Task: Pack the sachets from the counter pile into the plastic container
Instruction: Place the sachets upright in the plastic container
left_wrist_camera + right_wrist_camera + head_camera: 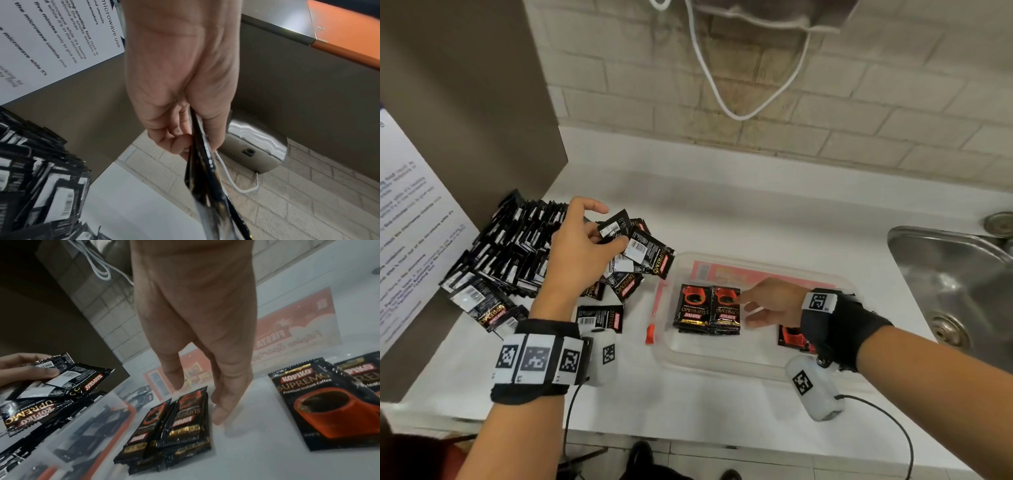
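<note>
Sachets, black foil (635, 245), sit pinched in our left grip (582, 246) beside the clear plastic container (722, 368); inside it our right grip (770, 303) hangs relaxed, fingers apart

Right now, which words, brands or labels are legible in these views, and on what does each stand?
"KOPIKO SUPREMO Premium Instant Coffee": coffee sachet in the plastic container.
"KOPIKO": sachets pinched by the left hand.
"FIESTA": red label under the container.
"microwave use", "the microwave controls": wall notice.
Barcode digits, the notice's small print and the wristband markers: unreadable.
</note>
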The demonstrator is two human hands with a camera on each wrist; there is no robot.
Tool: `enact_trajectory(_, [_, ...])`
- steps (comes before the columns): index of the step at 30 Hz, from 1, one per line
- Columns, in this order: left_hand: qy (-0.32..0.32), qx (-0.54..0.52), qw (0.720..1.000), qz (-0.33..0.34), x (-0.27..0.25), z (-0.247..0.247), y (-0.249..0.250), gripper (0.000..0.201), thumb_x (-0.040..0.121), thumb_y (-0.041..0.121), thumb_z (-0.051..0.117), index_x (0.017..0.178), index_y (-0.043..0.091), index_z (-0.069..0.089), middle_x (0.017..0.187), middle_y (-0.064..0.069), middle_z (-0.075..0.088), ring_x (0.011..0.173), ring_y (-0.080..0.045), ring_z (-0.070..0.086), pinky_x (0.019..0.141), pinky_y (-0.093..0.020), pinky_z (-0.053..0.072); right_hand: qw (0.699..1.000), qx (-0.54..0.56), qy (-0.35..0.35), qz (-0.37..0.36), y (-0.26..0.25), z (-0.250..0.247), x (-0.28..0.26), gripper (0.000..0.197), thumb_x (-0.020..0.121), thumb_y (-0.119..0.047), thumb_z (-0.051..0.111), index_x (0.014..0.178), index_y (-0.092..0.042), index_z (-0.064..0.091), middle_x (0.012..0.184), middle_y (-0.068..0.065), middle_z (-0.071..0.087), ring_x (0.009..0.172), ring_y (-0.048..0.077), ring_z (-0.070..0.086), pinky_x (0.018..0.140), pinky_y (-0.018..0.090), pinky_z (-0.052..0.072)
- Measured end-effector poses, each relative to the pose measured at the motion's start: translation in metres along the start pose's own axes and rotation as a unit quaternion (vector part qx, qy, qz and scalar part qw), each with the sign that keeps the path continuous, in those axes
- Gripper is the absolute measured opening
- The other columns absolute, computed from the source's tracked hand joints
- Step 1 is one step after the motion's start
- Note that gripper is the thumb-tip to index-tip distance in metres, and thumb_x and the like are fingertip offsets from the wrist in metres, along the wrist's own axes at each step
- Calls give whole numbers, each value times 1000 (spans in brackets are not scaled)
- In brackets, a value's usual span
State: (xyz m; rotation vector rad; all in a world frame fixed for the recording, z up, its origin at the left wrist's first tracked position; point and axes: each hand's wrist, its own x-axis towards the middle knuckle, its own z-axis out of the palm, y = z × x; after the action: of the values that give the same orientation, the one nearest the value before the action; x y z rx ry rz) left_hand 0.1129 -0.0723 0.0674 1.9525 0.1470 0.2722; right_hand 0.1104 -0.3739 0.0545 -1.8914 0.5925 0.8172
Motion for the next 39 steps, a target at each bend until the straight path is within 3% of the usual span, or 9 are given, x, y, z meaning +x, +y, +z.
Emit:
enact_trajectory(2, [-6,-9,1000,-3,1,-1,7,49,80,17,84,110,35,49,91,-20,70,88,-25,67,81,-39,56,1000,-22,14,-6,-5,-6,-6,17,95,-10,66,108,-1,61,99,11,55,78,21,59,87,36,57])
enact_trajectory(4, [-17,-19,1000,9,1,0,17,48,80,17,83,109,35,49,87,-14,73,83,-35,67,78,-47,56,998,-57,18,-29,-12,-14,-15,11,96,-13,65,102,-5,62,97,8,56,74,19,59,77,33,59])
enact_trajectory(7, [-35,-44,998,16,2,5,34,47,81,11,83,109,31,51,82,2,77,68,-27,69,64,-40,56,993,-74,-13,-88,-22,-25,-31,15,97,-16,62,107,-5,62,93,6,59,70,17,58,66,28,55])
enact_trajectory(14, [-117,-87,989,12,-4,37,67,47,81,5,81,114,20,52,82,1,77,59,-10,68,50,-20,50,953,140,-104,-247,-34,-24,-58,62,71,-36,81,122,-10,57,106,11,69,83,25,72,85,43,60])
enact_trajectory(20, [-170,-113,979,-17,-13,57,75,45,81,5,81,113,23,54,92,-5,78,82,-30,74,73,-45,59,946,151,-65,-278,-26,-18,-60,26,86,-9,73,107,-5,59,115,33,65,76,30,68,59,30,61])
enact_trajectory(27, [-175,-133,975,-42,-15,55,71,44,80,6,81,111,25,57,95,-9,78,92,-36,73,86,-52,56,947,167,-81,-261,-15,-27,-59,29,90,-4,68,118,0,58,111,28,65,77,30,67,64,33,61])
enact_trajectory(33, [-121,-148,980,-46,-7,33,63,42,80,4,81,110,24,58,91,-7,78,86,-25,75,75,-36,59,960,1,-72,-272,-9,-30,-60,7,95,-1,58,94,-6,52,113,26,64,99,34,70,92,45,58])
enact_trajectory(36, [-99,-175,978,-54,-6,24,61,41,81,0,79,108,23,58,87,-7,78,74,-19,74,55,-25,55,959,-89,-156,-220,-2,-24,-59,18,100,-6,51,116,3,50,113,18,57,102,34,71,82,38,61])
enact_trajectory(39, [-93,-184,977,-57,-8,21,58,42,81,-2,78,109,21,57,87,-8,78,73,-20,75,55,-26,56,945,-188,-175,-201,2,-9,-58,21,100,-13,56,84,-9,43,99,15,51,88,29,67,74,33,56])
